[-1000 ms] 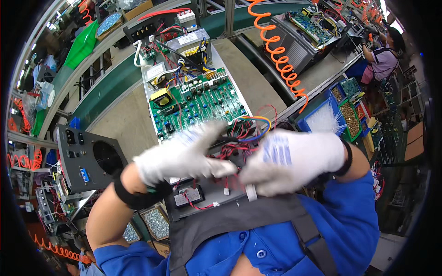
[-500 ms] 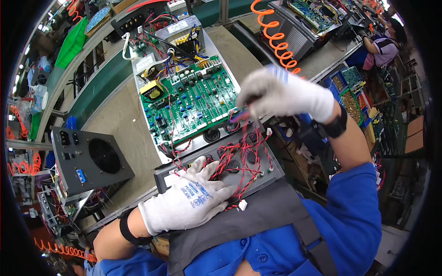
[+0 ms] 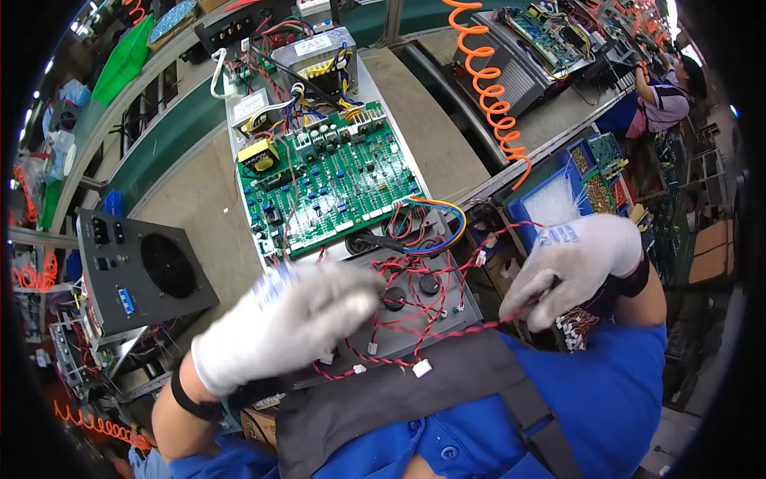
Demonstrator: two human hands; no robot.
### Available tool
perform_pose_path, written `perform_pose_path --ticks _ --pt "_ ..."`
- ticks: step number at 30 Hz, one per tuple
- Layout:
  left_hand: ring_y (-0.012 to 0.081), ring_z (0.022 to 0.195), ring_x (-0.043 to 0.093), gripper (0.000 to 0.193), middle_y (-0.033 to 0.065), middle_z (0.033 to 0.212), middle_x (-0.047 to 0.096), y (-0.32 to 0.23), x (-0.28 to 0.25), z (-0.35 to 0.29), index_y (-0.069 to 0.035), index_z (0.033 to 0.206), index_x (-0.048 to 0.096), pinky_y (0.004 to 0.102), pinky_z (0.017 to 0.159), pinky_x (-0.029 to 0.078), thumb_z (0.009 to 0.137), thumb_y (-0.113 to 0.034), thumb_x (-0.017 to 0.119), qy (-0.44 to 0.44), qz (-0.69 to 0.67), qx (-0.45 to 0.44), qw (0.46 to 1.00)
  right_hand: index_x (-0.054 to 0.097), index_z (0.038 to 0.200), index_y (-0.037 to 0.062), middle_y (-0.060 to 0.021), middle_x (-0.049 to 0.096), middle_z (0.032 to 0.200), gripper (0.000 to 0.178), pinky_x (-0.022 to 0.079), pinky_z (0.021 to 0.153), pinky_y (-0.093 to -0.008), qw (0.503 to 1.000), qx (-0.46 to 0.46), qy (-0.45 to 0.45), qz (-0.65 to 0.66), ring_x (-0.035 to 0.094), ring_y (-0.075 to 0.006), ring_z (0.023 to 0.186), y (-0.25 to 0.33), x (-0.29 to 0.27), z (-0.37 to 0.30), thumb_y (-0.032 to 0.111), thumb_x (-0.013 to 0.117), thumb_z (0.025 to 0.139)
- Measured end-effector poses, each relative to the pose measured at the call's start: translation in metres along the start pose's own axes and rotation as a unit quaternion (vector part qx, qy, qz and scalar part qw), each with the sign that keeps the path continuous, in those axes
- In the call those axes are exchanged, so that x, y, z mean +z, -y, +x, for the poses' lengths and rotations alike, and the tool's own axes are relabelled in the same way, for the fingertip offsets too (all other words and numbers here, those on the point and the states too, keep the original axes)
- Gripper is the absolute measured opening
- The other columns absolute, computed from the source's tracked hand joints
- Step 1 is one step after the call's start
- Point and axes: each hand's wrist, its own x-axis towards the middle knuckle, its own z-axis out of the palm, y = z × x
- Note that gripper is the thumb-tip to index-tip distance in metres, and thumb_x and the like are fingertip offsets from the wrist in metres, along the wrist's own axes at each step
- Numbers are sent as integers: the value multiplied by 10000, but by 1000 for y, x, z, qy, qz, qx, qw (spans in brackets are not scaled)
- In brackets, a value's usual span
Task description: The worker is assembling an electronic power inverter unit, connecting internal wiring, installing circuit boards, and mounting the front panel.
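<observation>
Whether the left hand [image 3: 291,323] grips is unclear; the blue-printed right hand [image 3: 576,262] pinches wire [image 3: 477,328].

The light is fairly bright and even over the desk [image 3: 187,195], where shadows are soft. White lamps [image 3: 49,65] dot the upper left rim, and a pale glare sits at the upper right. The circuit board [image 3: 335,184] is sharp, with small glints. Motion blur smears the left hand [image 3: 291,323]; the right hand [image 3: 570,267] is clearer, its white glove nearly washed out on top. The fan [image 3: 166,265] sinks into black. The fisheye bends the rail [image 3: 96,132] at left into an arc, the corners are black, and the co-worker [image 3: 666,104] near the right rim looks soft and dim.
</observation>
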Motion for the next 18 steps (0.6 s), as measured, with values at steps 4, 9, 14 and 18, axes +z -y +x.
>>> perform_pose_path --ticks 4,9,14,18 --pt "300 833 649 317 187 923 659 24 -1 36 8 1128 646 368 777 518 893 -197 588 -9 91 -75 993 640 1099 -14 -130 674 880 294 506 704 -303 965 19 -260 -4 652 -190 812 -31 -7 4 236 542 979" --pt "377 1015 592 453 223 1118 581 26 15 51 -45 1181 622 436 871 482 781 -251 676 99 237 -45 965 618 1116 -7 -133 646 976 261 510 750 -368 937 -162 -282 -128 636 -261 901 -23 -2 76 146 562 912" --pt "391 1060 559 376 274 1319 463 12 31 17 -98 1130 640 473 906 461 790 -253 670 122 284 0 951 626 1124 88 -120 650 1045 272 481 867 -438 880 -168 -369 -248 608 -313 1008 -42 13 100 160 601 863" --pt "379 1087 543 319 291 1364 431 9 39 -1 -116 1066 647 477 919 458 784 -260 686 64 335 -13 940 699 1012 71 -110 682 843 228 520 728 -364 888 25 -367 -275 671 -283 816 -20 -8 55 248 631 885"
